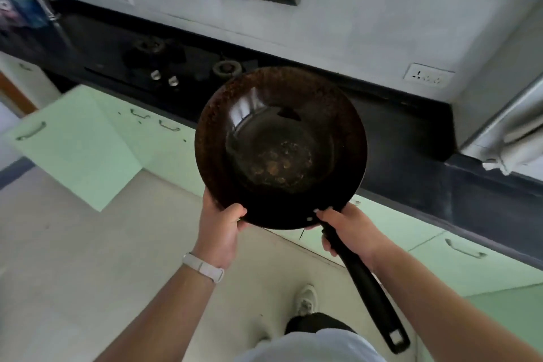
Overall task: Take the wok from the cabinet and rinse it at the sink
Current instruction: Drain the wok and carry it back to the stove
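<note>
I hold a dark, rusty-speckled wok (279,147) in the air in front of the black counter, its inside facing me. My left hand (220,229) grips the near left rim, thumb over the edge. My right hand (349,229) is curled round the top of the long black handle (367,288), which points down to the right. A pale green cabinet door (73,144) stands open at the left. No sink is in view.
A black counter (411,138) runs across, carrying a gas stove (176,64) with two knobs. Green cabinet fronts (426,247) line the space below it. A steel fridge door with a hanging cloth (505,132) is at the right. The pale tiled floor (73,258) lies below me.
</note>
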Demonstrator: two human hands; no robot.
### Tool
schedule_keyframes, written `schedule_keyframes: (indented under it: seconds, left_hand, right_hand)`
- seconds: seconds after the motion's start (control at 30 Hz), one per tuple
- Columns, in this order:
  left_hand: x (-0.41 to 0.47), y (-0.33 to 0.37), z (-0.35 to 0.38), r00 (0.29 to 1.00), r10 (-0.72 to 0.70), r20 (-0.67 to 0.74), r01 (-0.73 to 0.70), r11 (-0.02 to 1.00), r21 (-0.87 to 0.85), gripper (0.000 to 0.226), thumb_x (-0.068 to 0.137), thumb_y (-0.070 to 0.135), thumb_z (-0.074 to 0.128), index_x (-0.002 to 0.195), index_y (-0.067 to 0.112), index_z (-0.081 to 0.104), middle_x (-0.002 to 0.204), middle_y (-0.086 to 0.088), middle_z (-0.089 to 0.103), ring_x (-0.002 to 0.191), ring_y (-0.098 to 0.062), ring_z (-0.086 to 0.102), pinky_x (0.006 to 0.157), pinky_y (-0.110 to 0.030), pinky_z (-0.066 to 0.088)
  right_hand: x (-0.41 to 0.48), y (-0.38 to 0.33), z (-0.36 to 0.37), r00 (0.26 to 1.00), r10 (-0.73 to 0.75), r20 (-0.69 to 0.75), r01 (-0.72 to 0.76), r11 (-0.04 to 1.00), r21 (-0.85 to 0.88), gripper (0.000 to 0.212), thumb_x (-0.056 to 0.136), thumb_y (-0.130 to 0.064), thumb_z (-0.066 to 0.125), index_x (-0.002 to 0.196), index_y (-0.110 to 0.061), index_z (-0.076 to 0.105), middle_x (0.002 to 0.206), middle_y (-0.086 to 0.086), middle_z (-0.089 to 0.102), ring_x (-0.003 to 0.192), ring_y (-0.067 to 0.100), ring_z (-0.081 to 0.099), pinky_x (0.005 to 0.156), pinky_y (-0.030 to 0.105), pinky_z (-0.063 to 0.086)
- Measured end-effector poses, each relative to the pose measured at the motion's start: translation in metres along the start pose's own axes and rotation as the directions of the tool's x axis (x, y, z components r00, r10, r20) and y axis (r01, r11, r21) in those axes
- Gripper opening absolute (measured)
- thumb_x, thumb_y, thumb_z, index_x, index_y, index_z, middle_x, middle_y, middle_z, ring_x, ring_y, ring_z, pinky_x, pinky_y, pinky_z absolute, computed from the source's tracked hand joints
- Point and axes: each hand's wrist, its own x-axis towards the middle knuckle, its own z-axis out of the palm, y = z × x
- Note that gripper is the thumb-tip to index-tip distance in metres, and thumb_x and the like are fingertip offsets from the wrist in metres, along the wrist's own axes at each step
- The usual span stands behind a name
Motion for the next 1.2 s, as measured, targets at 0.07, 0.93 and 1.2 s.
schedule_keyframes:
  seconds: [0.07,0.93,1.2]
  left_hand:
    - [0.010,0.008,-0.014,0.998,0.026,-0.049,-0.026,1.000,-0.003,0.075,0.082,-0.017,0.049,0.141,0.030,0.055,0.132,0.001,0.069,0.122,-0.030,0.065,0.088,-0.044,0.061]
    - [0.178,0.126,-0.127,0.731,0.191,-0.655,-0.228,0.973,0.029,0.072,0.090,-0.019,0.046,0.148,0.023,0.045,0.136,-0.002,0.060,0.117,-0.027,0.065,0.081,-0.037,0.062]
    - [0.196,0.170,-0.244,0.674,0.200,-0.711,-0.286,0.958,-0.001,0.069,0.092,-0.017,0.048,0.145,0.027,0.047,0.135,0.001,0.060,0.118,-0.026,0.065,0.090,-0.042,0.062]
  right_hand:
    - [0.021,-0.010,0.015,0.998,-0.003,0.060,0.004,1.000,-0.022,0.016,0.102,-0.008,0.047,0.107,0.002,0.059,0.092,0.017,0.077,0.043,0.017,0.053,0.041,0.028,0.045]
    - [0.318,-0.158,0.209,0.750,0.090,0.655,0.095,0.966,-0.241,0.018,0.100,-0.015,0.053,0.107,-0.003,0.062,0.091,0.013,0.078,0.044,0.016,0.055,0.040,0.026,0.044]
    - [0.337,-0.187,0.346,0.705,0.115,0.700,0.144,0.943,-0.300,0.017,0.100,-0.018,0.053,0.108,-0.007,0.064,0.091,0.011,0.078,0.046,0.015,0.056,0.042,0.026,0.046]
